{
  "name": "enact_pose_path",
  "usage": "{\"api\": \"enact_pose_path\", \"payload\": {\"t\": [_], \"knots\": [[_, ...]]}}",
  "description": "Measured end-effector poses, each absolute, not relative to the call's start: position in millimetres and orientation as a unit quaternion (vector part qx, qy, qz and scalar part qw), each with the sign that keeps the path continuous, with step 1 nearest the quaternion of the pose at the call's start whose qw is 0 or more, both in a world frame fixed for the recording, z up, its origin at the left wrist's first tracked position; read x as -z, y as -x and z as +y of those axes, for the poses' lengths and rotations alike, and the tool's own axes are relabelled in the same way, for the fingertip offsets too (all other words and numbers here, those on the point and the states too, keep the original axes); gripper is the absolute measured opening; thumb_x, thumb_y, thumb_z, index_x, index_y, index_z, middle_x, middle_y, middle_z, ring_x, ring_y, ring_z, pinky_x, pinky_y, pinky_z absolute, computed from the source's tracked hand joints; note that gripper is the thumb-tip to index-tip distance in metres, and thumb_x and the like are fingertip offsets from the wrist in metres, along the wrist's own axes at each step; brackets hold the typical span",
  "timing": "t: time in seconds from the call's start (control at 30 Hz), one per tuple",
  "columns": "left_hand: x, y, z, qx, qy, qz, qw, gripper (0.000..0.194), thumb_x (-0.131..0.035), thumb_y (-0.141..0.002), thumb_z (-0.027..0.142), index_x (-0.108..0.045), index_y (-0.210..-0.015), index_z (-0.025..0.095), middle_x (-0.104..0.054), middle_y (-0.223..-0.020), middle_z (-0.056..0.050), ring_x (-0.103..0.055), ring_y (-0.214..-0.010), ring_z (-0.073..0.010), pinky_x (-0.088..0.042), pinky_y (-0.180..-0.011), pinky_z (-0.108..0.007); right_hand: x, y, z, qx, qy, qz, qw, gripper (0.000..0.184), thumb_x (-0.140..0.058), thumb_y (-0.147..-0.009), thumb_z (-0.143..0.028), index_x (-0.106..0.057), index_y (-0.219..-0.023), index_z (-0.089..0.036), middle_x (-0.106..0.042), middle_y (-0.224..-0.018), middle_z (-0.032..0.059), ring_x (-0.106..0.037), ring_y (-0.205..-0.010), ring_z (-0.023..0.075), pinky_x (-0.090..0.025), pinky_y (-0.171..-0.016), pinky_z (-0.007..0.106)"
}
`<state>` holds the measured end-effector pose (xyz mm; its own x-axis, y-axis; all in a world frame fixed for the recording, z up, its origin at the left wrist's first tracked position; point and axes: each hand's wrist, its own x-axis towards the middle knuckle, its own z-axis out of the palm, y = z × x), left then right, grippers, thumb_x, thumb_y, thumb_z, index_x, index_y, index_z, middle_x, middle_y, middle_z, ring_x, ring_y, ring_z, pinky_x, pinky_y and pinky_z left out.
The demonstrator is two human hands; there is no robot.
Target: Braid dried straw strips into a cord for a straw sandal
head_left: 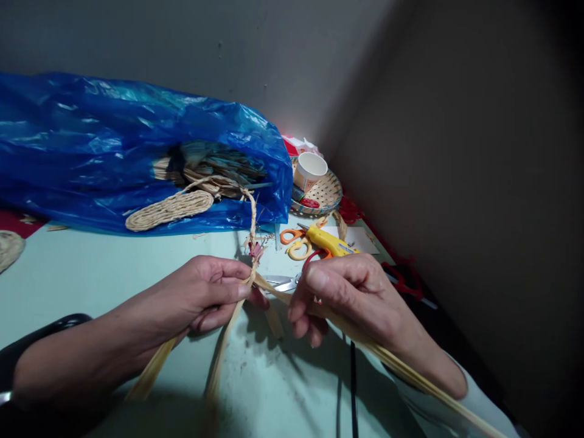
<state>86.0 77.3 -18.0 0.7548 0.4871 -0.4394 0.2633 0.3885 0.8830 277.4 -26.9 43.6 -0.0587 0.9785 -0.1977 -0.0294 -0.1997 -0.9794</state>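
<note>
My left hand point(207, 295) pinches pale straw strands point(223, 350) right where a straw braid point(252, 222) ends. The braid rises from my fingers to a small clip point(255, 248) and on toward the blue bag. My right hand point(351, 298) is closed around another bundle of straw strands point(401, 368) that runs back along my right forearm. Both hands hover over the pale green table point(91, 267), a few fingers' width apart.
A blue plastic bag point(91, 146) with woven straw pieces point(168, 210) lies behind. Silver scissors point(283, 282), orange-handled scissors point(294, 238) and a yellow glue gun point(331, 242) lie beyond my hands. A woven tray point(326, 194) holds a paper cup point(309, 170). The wall stands close on the right.
</note>
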Motion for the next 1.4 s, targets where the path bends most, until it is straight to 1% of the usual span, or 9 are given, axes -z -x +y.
{"api": "enact_pose_path", "payload": {"t": [0.2,0.3,0.37,0.47,0.57,0.83,1.03,1.17,1.4], "knots": [[18.8,-87.9,77.5,-0.084,-0.515,0.347,0.780,0.025,-0.075,-0.077,0.040,-0.076,-0.082,0.016,-0.048,-0.038,0.006,-0.019,-0.031,-0.0027,-0.007,-0.036,-0.020,-40.1,-257.5,-34.0,-0.473,0.556,-0.608,0.313,0.035,-0.061,-0.094,-0.036,-0.069,-0.063,-0.022,-0.065,-0.061,-0.0013,-0.059,-0.056,0.0118,-0.047,-0.055,0.023],[19.2,-88.8,78.1,-0.094,-0.490,0.349,0.793,0.029,-0.079,-0.073,0.038,-0.078,-0.089,0.015,-0.076,-0.070,-0.007,-0.028,-0.032,-0.0015,-0.008,-0.035,-0.021,-26.6,-230.9,-43.4,-0.361,0.584,-0.702,0.189,0.019,-0.069,-0.086,-0.028,-0.066,-0.069,-0.023,-0.070,-0.073,0.0003,-0.063,-0.069,0.0160,-0.034,-0.042,0.020],[18.6,-88.5,78.1,-0.096,-0.495,0.345,0.791,0.029,-0.079,-0.074,0.038,-0.078,-0.089,0.014,-0.079,-0.087,-0.011,-0.030,-0.033,-0.0005,-0.008,-0.035,-0.021,-19.2,-219.7,-48.6,-0.312,0.602,-0.723,0.134,0.014,-0.072,-0.082,-0.026,-0.063,-0.071,-0.024,-0.071,-0.078,-0.0008,-0.066,-0.077,0.0182,-0.021,-0.035,0.020],[16.2,-86.6,77.3,-0.087,-0.508,0.352,0.781,0.028,-0.078,-0.078,0.038,-0.076,-0.091,0.014,-0.071,-0.066,-0.003,-0.024,-0.033,-0.0009,-0.008,-0.036,-0.020,-17.2,-223.1,-49.5,-0.263,0.640,-0.692,0.206,0.013,-0.066,-0.090,-0.038,-0.064,-0.082,-0.028,-0.072,-0.084,-0.0020,-0.066,-0.079,0.0181,-0.029,-0.041,0.020],[13.3,-85.1,76.2,-0.085,-0.515,0.342,0.781,0.027,-0.074,-0.083,0.040,-0.073,-0.091,0.015,-0.046,-0.040,0.009,-0.017,-0.034,-0.0034,-0.008,-0.038,-0.020,-20.7,-239.6,-41.9,-0.214,0.689,-0.632,0.282,0.019,-0.050,-0.102,-0.036,-0.065,-0.100,-0.025,-0.072,-0.088,0.0034,-0.065,-0.079,0.0194,-0.044,-0.064,0.027],[22.7,-88.9,76.9,-0.121,-0.539,0.278,0.786,0.028,-0.071,-0.085,0.040,-0.063,-0.102,0.018,-0.048,-0.048,0.011,-0.018,-0.034,-0.0018,-0.007,-0.036,-0.018,-10.2,-245.1,-22.4,-0.334,0.661,-0.603,0.297,0.025,-0.048,-0.103,-0.029,-0.053,-0.125,-0.019,-0.072,-0.091,0.0058,-0.064,-0.081,0.0206,-0.041,-0.070,0.031],[19.7,-91.2,68.4,-0.134,-0.603,0.303,0.725,0.026,-0.064,-0.086,0.040,-0.052,-0.096,0.020,-0.074,-0.076,-0.001,-0.029,-0.034,-0.0011,-0.013,-0.037,-0.018,-9.0,-254.2,-20.4,-0.287,0.658,-0.636,0.285,0.010,-0.053,-0.099,-0.019,-0.063,-0.103,-0.019,-0.069,-0.076,0.0007,-0.059,-0.074,0.0166,-0.036,-0.069,0.027],[12.3,-91.7,61.6,-0.121,-0.663,0.354,0.649,0.024,-0.059,-0.085,0.043,-0.051,-0.086,0.021,-0.069,-0.069,0.002,-0.029,-0.039,-0.0045,-0.017,-0.038,-0.019,-12.5,-254.0,-20.9,-0.277,0.669,-0.644,0.248,0.024,-0.050,-0.100,-0.016,-0.063,-0.080,-0.019,-0.065,-0.069,-0.0003,-0.052,-0.065,0.0136,-0.030,-0.062,0.027],[8.5,-88.9,53.0,-0.142,-0.773,0.381,0.487,0.022,-0.048,-0.090,0.042,-0.052,-0.078,0.024,-0.057,-0.057,0.005,-0.052,-0.057,-0.0162,-0.037,-0.056,-0.027,-2.9,-241.6,-14.2,-0.267,0.694,-0.597,0.301,0.018,-0.056,-0.098,-0.023,-0.059,-0.080,-0.018,-0.063,-0.073,0.0006,-0.053,-0.070,0.0149,-0.028,-0.061,0.027]]}}
